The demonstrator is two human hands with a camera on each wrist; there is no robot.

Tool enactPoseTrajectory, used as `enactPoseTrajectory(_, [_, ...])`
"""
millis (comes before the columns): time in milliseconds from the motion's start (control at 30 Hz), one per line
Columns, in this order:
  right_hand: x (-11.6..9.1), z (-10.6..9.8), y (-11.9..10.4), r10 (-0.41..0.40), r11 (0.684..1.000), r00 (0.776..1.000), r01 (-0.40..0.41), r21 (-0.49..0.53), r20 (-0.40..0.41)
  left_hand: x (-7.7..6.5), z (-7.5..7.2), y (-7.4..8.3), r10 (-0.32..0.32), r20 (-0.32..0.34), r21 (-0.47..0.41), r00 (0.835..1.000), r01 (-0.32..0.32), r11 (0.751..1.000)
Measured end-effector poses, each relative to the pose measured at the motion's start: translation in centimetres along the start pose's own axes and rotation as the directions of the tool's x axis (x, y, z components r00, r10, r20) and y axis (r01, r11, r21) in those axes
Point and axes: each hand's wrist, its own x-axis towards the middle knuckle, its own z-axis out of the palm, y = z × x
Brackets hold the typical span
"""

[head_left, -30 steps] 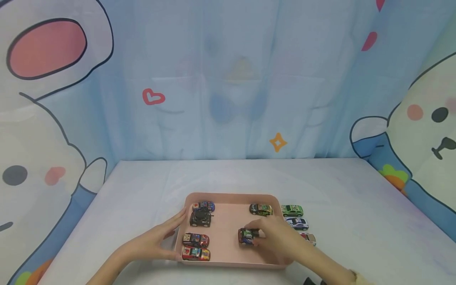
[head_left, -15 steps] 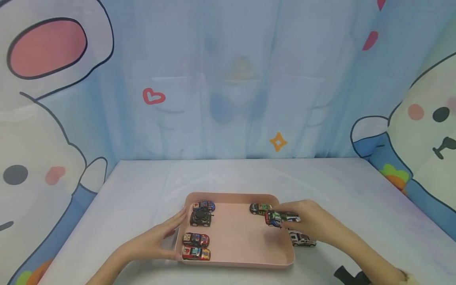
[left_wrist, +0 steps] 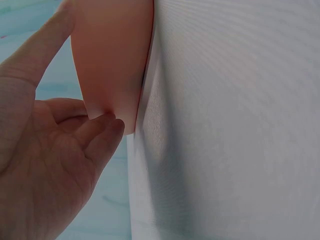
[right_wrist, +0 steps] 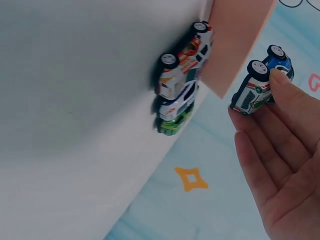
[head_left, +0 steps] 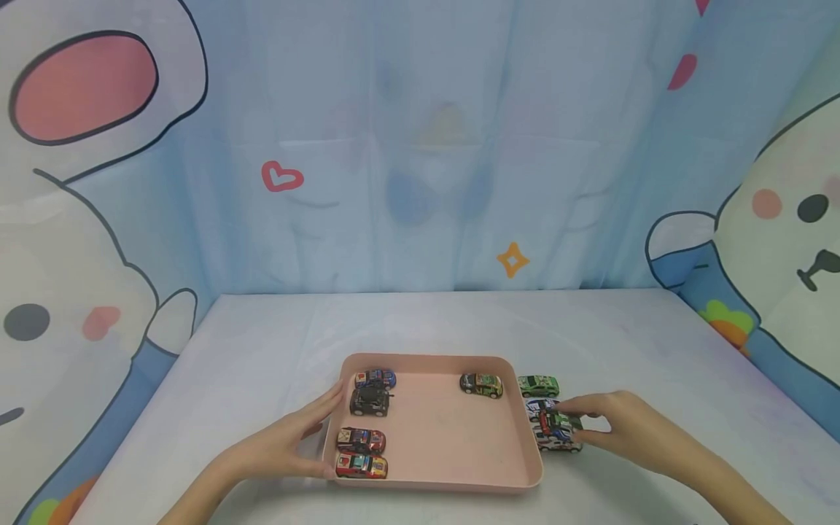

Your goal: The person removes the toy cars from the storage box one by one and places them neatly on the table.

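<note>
My right hand [head_left: 633,430] pinches a green, blue and white toy car [right_wrist: 257,82] between thumb and fingers. In the head view this car hangs over the white toy cars beside the tray, overlapping them. On the table stands a pink tray [head_left: 446,445]. My left hand [head_left: 285,441] touches its left end, fingers spread, with the thumb near the front corner; the left wrist view shows fingertips against the wall. Within the tray, a blue car [head_left: 375,378], a black car [head_left: 370,401] and two red ones [head_left: 361,440] line the left side. A dark green car [head_left: 481,385] sits back right.
Right outside the tray is a row of toy cars: a green car [head_left: 539,386] at the back, a blue-and-white car [head_left: 538,405] and a white car [head_left: 559,442] in front. A printed blue curtain [head_left: 394,240] hangs behind the white table [head_left: 275,343].
My right hand has lifted the car out of the tray and carried it right, past the rim, lowering it toward the cars outside. The left hand stays in place on the tray.
</note>
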Motion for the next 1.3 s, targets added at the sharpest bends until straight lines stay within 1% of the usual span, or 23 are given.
enactPoseTrajectory(200, [-0.5, 0.8, 0.6, 0.055, 0.998, 0.997, -0.056, 0.023, 0.045, 0.0, 0.0, 0.0, 0.011, 0.003, -0.005, 1.000, -0.011, 1.000])
enactPoseTrajectory(400, [-0.8, 1.5, 0.8, 0.067, 0.997, 0.995, -0.070, 0.043, 0.073, 0.0, 0.0, -0.2, 0.012, 0.007, 0.004, 1.000, -0.012, 1.000])
enactPoseTrajectory(500, [-0.8, 1.9, 0.9, 0.055, 0.997, 0.995, -0.059, 0.044, 0.087, 0.1, 0.0, -0.2, 0.005, 0.008, 0.007, 1.000, -0.005, 1.000])
enactPoseTrajectory(733, [-1.2, 2.5, 1.2, -0.008, 1.000, 0.994, 0.006, 0.026, 0.107, 0.1, 0.0, -0.3, -0.008, 0.006, 0.012, 1.000, 0.008, 1.000])
enactPoseTrajectory(933, [-1.2, 2.8, 1.3, -0.020, 1.000, 0.993, 0.020, -0.005, 0.113, 0.1, 0.0, -0.3, -0.010, 0.006, 0.018, 1.000, 0.010, 1.000])
enactPoseTrajectory(1133, [-1.3, 3.1, 1.1, -0.064, 0.997, 0.991, 0.068, -0.031, 0.121, 0.0, 0.0, -0.1, -0.021, 0.007, 0.019, 1.000, 0.021, 1.000])
enactPoseTrajectory(1200, [-1.3, 3.2, 1.1, -0.065, 0.997, 0.990, 0.069, -0.031, 0.125, 0.0, 0.0, -0.1, -0.022, 0.006, 0.017, 1.000, 0.022, 1.000])
enactPoseTrajectory(1300, [-1.4, 3.4, 1.0, -0.043, 0.998, 0.990, 0.048, -0.029, 0.134, 0.0, 0.0, 0.0, -0.014, 0.009, 0.016, 1.000, 0.014, 1.000])
